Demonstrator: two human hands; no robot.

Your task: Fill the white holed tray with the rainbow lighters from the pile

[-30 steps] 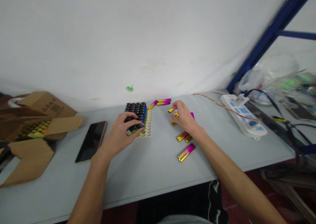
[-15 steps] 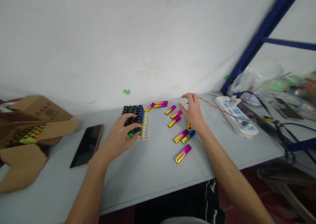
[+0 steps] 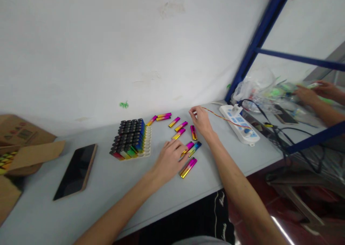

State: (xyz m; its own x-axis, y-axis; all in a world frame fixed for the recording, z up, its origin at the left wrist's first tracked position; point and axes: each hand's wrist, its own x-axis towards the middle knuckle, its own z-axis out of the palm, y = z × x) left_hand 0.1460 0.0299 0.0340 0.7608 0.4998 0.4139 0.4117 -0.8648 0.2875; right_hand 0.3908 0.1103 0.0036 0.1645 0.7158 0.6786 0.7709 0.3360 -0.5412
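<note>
My left hand [image 3: 170, 160] reaches over the loose metallic sticks, its fingers bent around a pink-and-gold stick [image 3: 189, 146] on the table. A blue-and-gold stick [image 3: 195, 149] lies beside that one, and another pink-and-gold stick [image 3: 188, 167] is nearer the front edge. My right hand [image 3: 199, 119] is closed near the wall, fingertips together; whatever they hold is hidden. Below it lies a shorter-looking magenta stick [image 3: 193, 132]. To the left, a white tray [image 3: 147, 141] with round holes holds rows of upright, black-topped coloured sticks [image 3: 129, 139].
A phone [image 3: 77, 170] and an opened cardboard box [image 3: 27, 131] are on the left. A red-and-yellow wire [image 3: 219, 117] runs from behind my right hand to a power strip [image 3: 238, 124]. Past the blue frame [image 3: 252, 45], another person's hands [image 3: 309, 94] work among plastic bags.
My left hand has left the tray and moved right to the loose sticks. My right hand's fingers have drawn together. The view has shifted to the right.
</note>
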